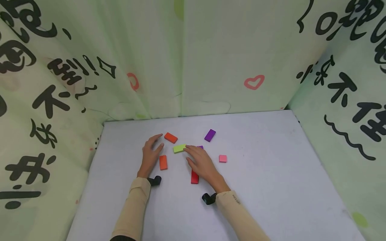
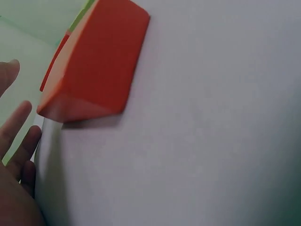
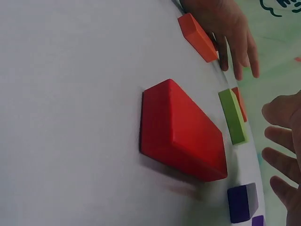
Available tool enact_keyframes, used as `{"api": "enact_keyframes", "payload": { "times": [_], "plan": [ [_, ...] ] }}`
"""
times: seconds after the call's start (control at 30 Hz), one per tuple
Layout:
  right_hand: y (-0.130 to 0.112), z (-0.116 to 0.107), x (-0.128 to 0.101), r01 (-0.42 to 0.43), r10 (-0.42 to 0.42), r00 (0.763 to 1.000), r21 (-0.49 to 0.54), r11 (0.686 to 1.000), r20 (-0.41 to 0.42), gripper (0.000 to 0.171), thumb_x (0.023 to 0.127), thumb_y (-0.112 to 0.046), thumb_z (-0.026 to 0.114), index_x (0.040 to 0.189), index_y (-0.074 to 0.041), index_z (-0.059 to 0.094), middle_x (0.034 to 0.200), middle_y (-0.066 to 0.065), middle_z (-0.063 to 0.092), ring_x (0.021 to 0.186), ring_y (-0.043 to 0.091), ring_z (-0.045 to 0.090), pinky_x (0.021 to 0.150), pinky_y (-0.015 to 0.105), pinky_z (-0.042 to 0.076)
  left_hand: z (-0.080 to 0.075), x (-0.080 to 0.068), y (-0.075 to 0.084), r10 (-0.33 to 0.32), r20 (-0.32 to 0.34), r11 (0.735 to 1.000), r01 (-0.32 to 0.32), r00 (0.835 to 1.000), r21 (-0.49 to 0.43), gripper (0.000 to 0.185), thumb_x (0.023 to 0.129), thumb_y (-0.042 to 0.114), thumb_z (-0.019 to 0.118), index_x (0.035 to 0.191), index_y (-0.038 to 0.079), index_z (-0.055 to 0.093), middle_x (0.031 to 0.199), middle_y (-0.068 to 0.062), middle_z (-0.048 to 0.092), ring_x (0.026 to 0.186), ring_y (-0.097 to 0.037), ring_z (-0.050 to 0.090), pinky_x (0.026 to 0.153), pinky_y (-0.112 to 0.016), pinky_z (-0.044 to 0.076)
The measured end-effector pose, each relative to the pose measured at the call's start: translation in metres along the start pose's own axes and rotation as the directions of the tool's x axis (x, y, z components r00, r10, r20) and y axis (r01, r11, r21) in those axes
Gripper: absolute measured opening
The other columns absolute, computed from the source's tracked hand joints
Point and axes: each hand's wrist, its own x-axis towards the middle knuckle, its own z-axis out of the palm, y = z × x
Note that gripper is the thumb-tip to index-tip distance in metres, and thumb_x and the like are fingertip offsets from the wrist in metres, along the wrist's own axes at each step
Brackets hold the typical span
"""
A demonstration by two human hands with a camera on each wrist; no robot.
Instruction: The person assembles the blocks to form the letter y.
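Observation:
Above the table, my left hand (image 1: 149, 157) has its fingers loosely spread and holds nothing. Beside it stand an upright-lying orange block (image 1: 163, 162) and, past the fingertips, a second orange block (image 1: 171, 138). My right hand (image 1: 203, 164) hovers with relaxed fingers over a red block (image 1: 194, 177), which it partly covers. Its fingertips reach the right end of a lime green block (image 1: 179, 148); in the right wrist view those fingers (image 3: 280, 136) appear apart from the green block (image 3: 233, 117). A purple block (image 1: 200, 147) is mostly hidden behind the right hand.
Another purple block (image 1: 210, 135) lies farther back, and a small pink block (image 1: 222, 158) sits to the right of the right hand. The white table (image 1: 265, 187) is bordered by a pale green curtain (image 1: 211, 60) with black lettering at the back and sides.

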Motion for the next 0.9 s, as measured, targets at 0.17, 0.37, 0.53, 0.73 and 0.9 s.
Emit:
{"api": "enact_keyframes", "payload": {
  "times": [0.17,0.37,0.53,0.73,0.9],
  "plan": [
    [0.001,0.003,0.016,-0.019,0.02,1.0,-0.03,0.999,0.021,0.046,0.094,-0.023,0.066,0.138,-0.019,0.055,0.145,-0.001,0.055,0.136,0.018,0.05,0.116,0.04,0.038,0.003,0.011,0.002,0.012,0.03,0.998,-0.013,0.999,0.064,0.043,0.095,0.026,0.064,0.137,0.033,0.056,0.141,-0.002,0.054,0.128,-0.025,0.046,0.11,-0.057,0.021],
    [0.0,0.009,0.026,-0.011,0.014,0.999,-0.069,0.998,0.038,0.043,0.094,-0.024,0.065,0.136,-0.018,0.057,0.145,0.0,0.055,0.137,0.018,0.05,0.119,0.043,0.033,0.004,0.017,0.002,-0.011,0.077,0.984,-0.003,0.997,0.177,0.041,0.095,0.032,0.065,0.136,0.033,0.059,0.139,-0.006,0.053,0.132,-0.031,0.041,0.105,-0.058,0.023],
    [0.0,0.013,0.037,-0.018,0.026,0.998,-0.145,0.989,0.054,0.043,0.094,-0.025,0.066,0.135,-0.018,0.058,0.144,0.0,0.056,0.137,0.018,0.049,0.121,0.045,0.029,0.007,0.024,0.006,-0.018,0.113,0.97,-0.01,0.993,0.244,0.04,0.095,0.038,0.063,0.135,0.032,0.061,0.137,-0.008,0.051,0.131,-0.034,0.04,0.101,-0.057,0.025],
    [-0.005,0.016,0.042,-0.008,0.028,0.992,-0.164,0.987,0.12,0.037,0.095,-0.023,0.064,0.131,-0.017,0.061,0.14,0.001,0.059,0.134,0.02,0.052,0.121,0.045,0.028,0.006,0.025,0.01,-0.065,0.117,0.958,0.029,0.991,0.287,0.038,0.094,0.035,0.064,0.131,0.029,0.064,0.136,-0.008,0.052,0.131,-0.033,0.04,0.099,-0.056,0.026],
    [-0.007,0.019,0.044,0.002,0.018,0.995,-0.199,0.98,0.096,0.032,0.095,-0.021,0.064,0.127,-0.016,0.063,0.135,0.001,0.062,0.129,0.019,0.056,0.12,0.043,0.032,0.006,0.026,0.008,-0.063,0.108,0.958,0.03,0.992,0.285,0.039,0.094,0.037,0.064,0.133,0.03,0.061,0.137,-0.007,0.052,0.13,-0.032,0.041,0.098,-0.055,0.027]
  ]
}}
